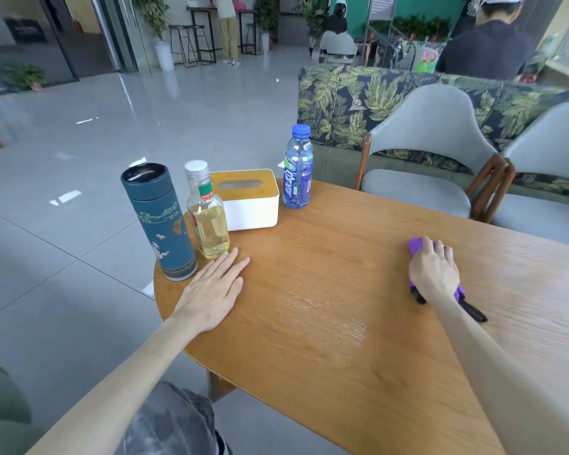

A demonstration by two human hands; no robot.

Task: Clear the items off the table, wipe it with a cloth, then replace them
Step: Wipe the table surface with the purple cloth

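Observation:
On the wooden table [326,316] my left hand [214,290] lies flat, fingers straight, just in front of a clear bottle of yellow liquid [208,224] and a dark teal thermos [160,224]. Behind them stand a white tissue box with a wooden lid [253,205] and a blue drink bottle [298,172]. At the right, my right hand [434,270] covers a purple folded object [416,246], which looks like a compact umbrella, with its fingers curled over it. A black handle [473,311] sticks out from under the wrist.
Two grey chairs with wooden frames [427,149] stand at the table's far right side, a leaf-patterned sofa [349,100] behind them. Grey tiled floor [79,192] lies to the left. People sit and stand in the background.

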